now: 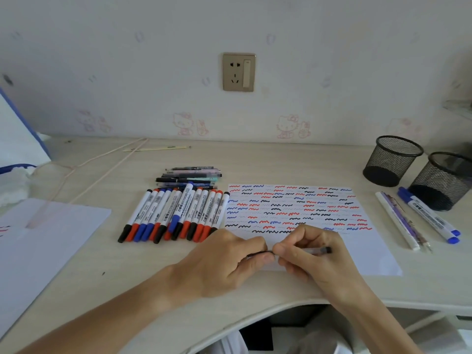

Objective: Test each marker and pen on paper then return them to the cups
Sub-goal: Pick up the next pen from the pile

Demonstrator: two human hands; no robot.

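A thin pen (318, 250) with a black end lies level between both hands above the lower part of the paper (367, 254), which carries rows of red, blue and black squiggles. My left hand (224, 261) pinches the pen's dark left end, and my right hand (311, 256) grips its clear barrel. A row of whiteboard markers (176, 215) lies left of the paper, with a stack of pens (190, 176) behind it. Two black mesh cups (392, 159) (445, 180) stand at the right.
Two blue markers (431, 217) and a few thin pens (402, 222) lie in front of the cups. Another white sheet (48, 236) covers the desk's left. Thin sticks (102, 162) cross the back left. The desk edge curves inward below my hands.
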